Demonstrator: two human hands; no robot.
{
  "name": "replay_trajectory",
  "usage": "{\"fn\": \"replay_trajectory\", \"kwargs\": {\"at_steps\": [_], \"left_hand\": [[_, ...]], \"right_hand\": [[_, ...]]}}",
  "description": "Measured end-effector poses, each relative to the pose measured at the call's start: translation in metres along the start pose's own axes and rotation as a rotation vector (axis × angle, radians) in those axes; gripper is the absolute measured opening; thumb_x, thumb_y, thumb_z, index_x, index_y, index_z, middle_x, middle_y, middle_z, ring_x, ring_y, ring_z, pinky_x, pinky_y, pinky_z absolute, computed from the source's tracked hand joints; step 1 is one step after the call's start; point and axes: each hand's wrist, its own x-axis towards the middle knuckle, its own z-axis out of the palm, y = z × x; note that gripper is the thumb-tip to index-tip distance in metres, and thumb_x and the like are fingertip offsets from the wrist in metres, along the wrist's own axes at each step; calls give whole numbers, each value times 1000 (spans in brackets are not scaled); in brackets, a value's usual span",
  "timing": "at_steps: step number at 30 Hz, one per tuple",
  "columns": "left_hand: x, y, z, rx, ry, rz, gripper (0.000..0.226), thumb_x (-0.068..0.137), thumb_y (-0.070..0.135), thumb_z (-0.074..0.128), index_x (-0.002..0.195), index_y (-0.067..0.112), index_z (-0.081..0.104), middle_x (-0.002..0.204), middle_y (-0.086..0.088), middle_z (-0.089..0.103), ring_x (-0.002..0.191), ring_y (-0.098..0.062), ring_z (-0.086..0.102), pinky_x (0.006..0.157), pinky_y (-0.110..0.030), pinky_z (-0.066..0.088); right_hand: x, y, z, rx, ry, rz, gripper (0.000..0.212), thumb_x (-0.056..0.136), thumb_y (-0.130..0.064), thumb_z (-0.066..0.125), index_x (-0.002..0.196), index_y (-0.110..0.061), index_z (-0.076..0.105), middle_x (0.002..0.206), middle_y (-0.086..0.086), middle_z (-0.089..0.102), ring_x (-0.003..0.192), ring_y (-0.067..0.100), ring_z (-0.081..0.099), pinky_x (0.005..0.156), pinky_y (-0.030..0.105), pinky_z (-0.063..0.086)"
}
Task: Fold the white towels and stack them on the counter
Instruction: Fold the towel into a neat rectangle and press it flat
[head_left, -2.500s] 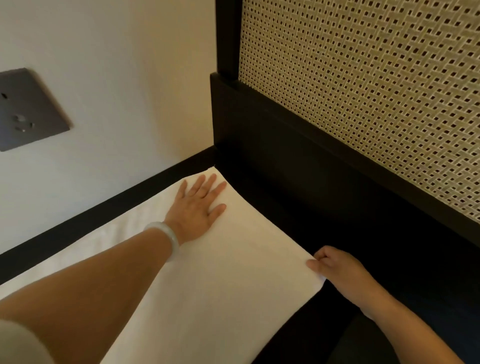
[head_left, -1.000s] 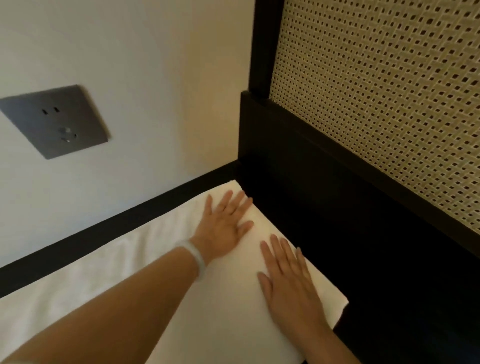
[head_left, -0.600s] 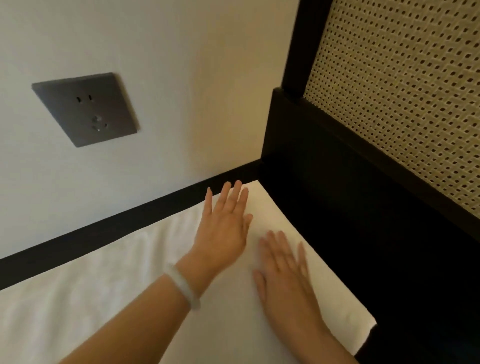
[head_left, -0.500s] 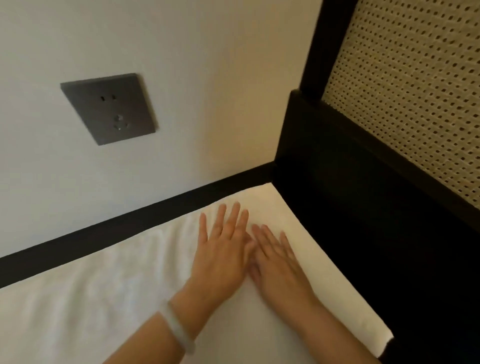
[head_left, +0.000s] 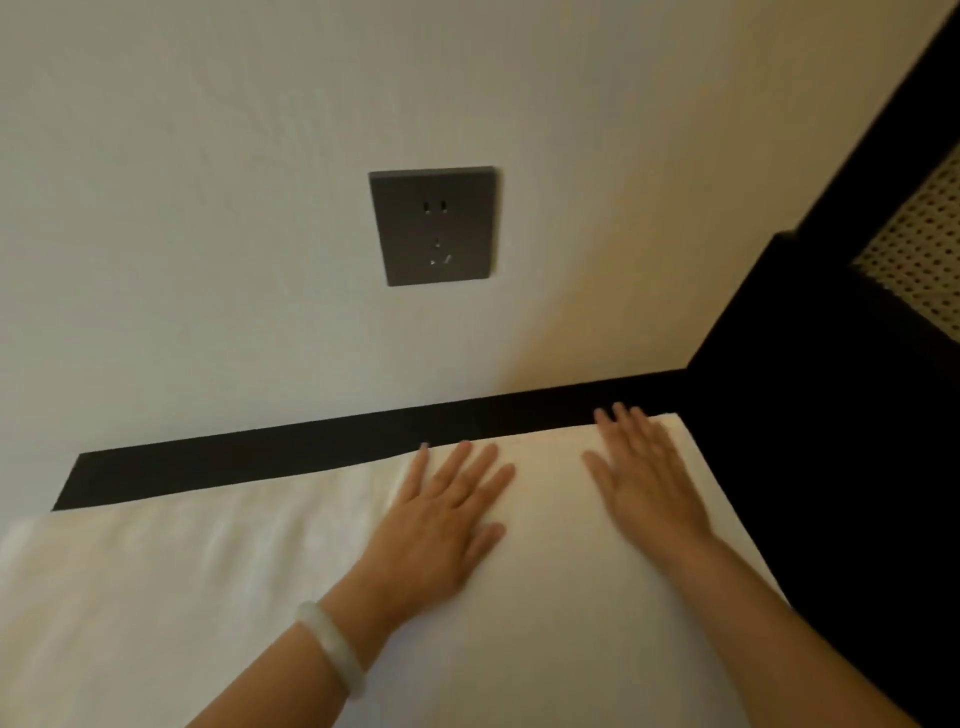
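Smoothing a fold. Best done, it seems, with flat palms sweeping outward, edges kept square. Left hand (head_left: 441, 525), fingers (head_left: 460, 462) straight and spread, presses the white towel (head_left: 545, 634) beneath them; right hand (head_left: 649, 483) likewise, its fingertips (head_left: 621, 411) at the towel's far edge, the dark counter strip (head_left: 260, 460) just beyond.

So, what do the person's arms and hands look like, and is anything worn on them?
The left forearm and the right forearm are bare, with no sleeve in view. A smooth, pale, milky bangle sits round the wrist of the left hand. The right hand and its wrist show no watch, ring or glove.
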Motion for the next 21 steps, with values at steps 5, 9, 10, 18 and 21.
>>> {"fn": "replay_trajectory", "kwargs": {"at_steps": [5,9,10,18,21], "left_hand": [[-56,-77,2,39,10,-492,72,99,61,2,152,24,33,158,-4,33,147,-28,27,117,-54,10],[-33,-14,-5,-10,66,-393,64,100,48,18,147,14,44,155,-12,37,145,-34,30,114,-61,15],[-25,12,-3,-30,84,-301,61,101,47,20,148,17,44,156,-10,36,145,-33,30,113,-60,16],[-36,36,2,-98,-6,-166,61,101,57,1,157,34,-1,165,5,-5,151,-20,-14,117,-52,-7],[-45,63,-8,-108,-15,-224,66,98,58,-5,157,31,5,165,1,-2,151,-25,-8,117,-51,-4]], "right_hand": [[8,13,-3,-86,-77,69,67,98,-52,-6,158,-23,-4,166,-3,-5,150,10,-14,122,42,-11],[-6,-23,-4,-59,45,37,62,100,-44,14,157,-20,21,164,6,17,152,22,8,120,50,-5],[-16,-35,-1,-15,50,-74,62,98,-45,18,155,-22,28,162,6,24,151,23,15,119,49,-2],[-14,33,-13,-119,-68,178,65,101,-54,8,159,-24,0,166,-1,-6,152,15,-9,122,48,-4],[-34,-6,-20,-83,105,103,66,101,-45,18,153,-7,31,160,15,27,150,26,21,119,47,8]]}}
